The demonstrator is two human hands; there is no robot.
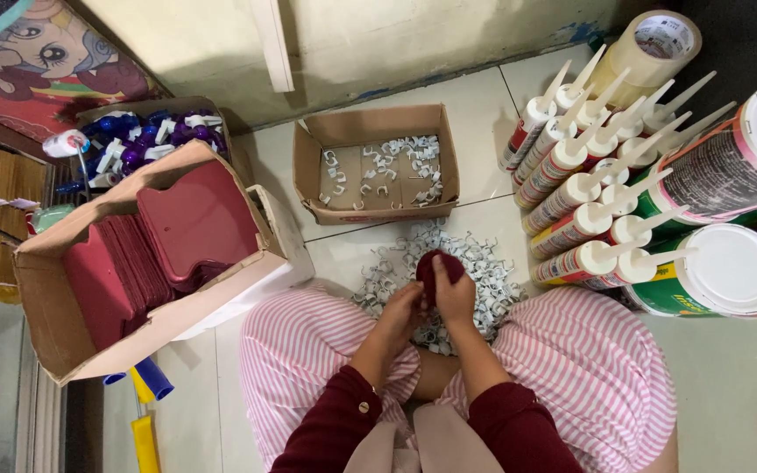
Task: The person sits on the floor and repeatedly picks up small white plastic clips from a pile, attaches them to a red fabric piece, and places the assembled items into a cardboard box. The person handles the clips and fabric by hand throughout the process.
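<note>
My right hand [454,293] grips a dark red pouch-like piece [435,267] held upright over the floor. My left hand [401,308] is pressed against its lower left side, fingers curled on it. Below and around both hands lies a heap of small white cable clips [484,263] on the tiled floor, between my knees in pink striped cloth. Just beyond the heap stands a low open cardboard box [377,125] with several more white clips scattered inside.
A large cardboard box [54,307] of dark red flat pieces stands at left, with a box of blue and purple items [146,131] behind it. Sealant tubes [580,188] lie in rows at right beside paint cans [729,271] and a tape roll [654,48].
</note>
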